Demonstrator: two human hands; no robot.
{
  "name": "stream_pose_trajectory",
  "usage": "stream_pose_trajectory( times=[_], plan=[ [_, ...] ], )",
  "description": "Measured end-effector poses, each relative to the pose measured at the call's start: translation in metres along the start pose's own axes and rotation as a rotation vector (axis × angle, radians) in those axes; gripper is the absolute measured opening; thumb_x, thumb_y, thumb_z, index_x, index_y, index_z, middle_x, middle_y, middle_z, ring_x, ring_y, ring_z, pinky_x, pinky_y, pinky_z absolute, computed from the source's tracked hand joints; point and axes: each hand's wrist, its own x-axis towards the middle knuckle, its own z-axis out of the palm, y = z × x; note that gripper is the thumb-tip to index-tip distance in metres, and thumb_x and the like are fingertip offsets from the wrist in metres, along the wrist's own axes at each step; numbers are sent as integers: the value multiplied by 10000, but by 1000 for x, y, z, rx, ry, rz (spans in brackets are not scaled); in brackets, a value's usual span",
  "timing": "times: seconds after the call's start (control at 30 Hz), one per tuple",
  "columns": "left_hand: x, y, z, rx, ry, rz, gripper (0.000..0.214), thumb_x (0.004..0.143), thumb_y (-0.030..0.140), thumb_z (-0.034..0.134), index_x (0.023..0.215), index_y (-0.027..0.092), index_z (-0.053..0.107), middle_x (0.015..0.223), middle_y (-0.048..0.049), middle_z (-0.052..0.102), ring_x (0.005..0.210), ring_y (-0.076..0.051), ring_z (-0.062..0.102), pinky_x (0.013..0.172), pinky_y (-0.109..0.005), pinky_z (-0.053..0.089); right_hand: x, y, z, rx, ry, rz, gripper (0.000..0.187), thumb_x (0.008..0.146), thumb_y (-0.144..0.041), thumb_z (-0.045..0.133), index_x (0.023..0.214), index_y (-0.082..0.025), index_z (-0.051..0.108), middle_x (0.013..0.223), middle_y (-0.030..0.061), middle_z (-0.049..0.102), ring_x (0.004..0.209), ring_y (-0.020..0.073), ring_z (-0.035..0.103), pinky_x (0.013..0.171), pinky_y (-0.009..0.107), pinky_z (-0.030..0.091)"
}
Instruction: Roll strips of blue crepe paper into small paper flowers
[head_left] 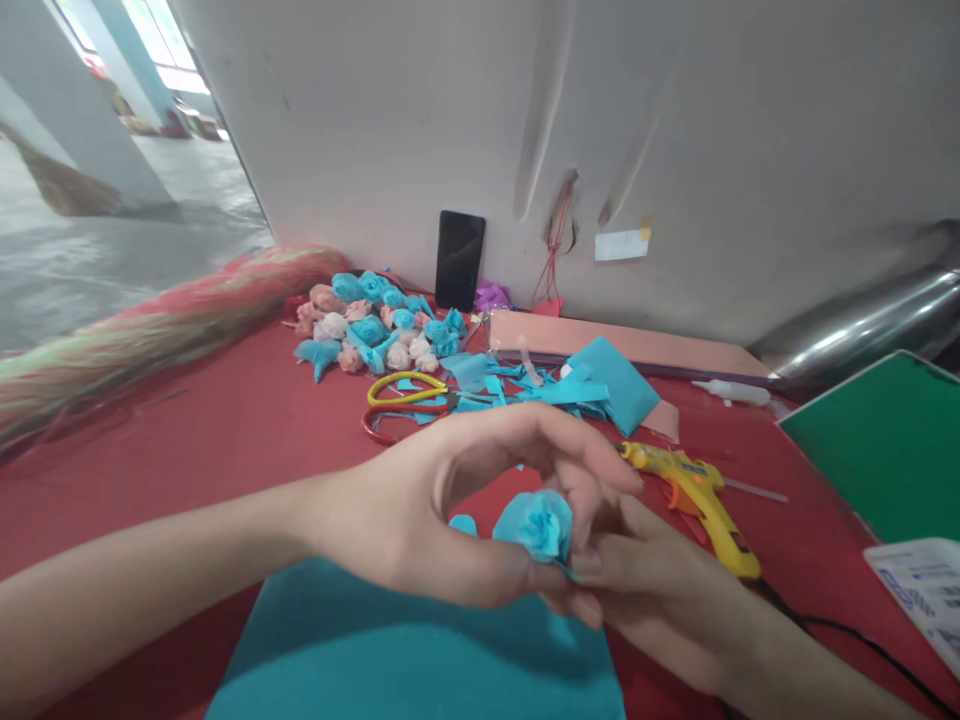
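A small blue paper rose (538,524) sits between both my hands, low in the middle of the view. My left hand (450,510) reaches in from the left, its thumb and curled fingers pinched around the rose. My right hand (645,585) comes from the lower right, fingers closed on the base of the same rose. Under the hands lies a large blue felt sheet (390,660) on the red table (225,430).
A yellow glue gun (701,495) with a black cord lies just right of the hands. Behind are yellow and red scissors (405,400), blue scraps (577,385), a pile of blue and pink paper roses (375,325), a black phone (459,260) against the wall, a green board (885,445).
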Motion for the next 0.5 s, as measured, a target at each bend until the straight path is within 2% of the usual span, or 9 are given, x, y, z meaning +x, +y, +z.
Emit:
stream_pose_trajectory(
  times=[0.1,0.23,0.37,0.5],
  plan=[
    [-1,0,0,23,8,33,376,763,-71,588,1055,163,558,890,-5,522,855,-122,607,779,-255,594,1,0,0,2,1,2,152,674,-277,843,656,-190,719,582,-43,555,525,40,502,532,158,357],
    [0,0,2,91,44,92,444,683,-141,561,1020,149,567,870,0,540,847,-94,551,801,-178,537,3,0,1,-34,2,3,204,667,-329,850,679,-185,706,556,-57,527,487,32,425,512,164,335],
    [1,1,1,82,37,93,428,670,-142,528,977,153,559,850,6,515,800,-97,549,754,-195,559,5,2,0,-100,29,15,286,648,-409,852,692,-177,691,518,-75,457,473,37,376,497,175,309],
    [0,-1,1,110,46,111,415,690,-142,512,969,162,551,862,7,499,796,-90,566,737,-202,567,5,5,-2,-90,6,-27,263,655,-396,852,702,-183,706,517,-77,461,460,28,382,485,162,319]
  ],
)
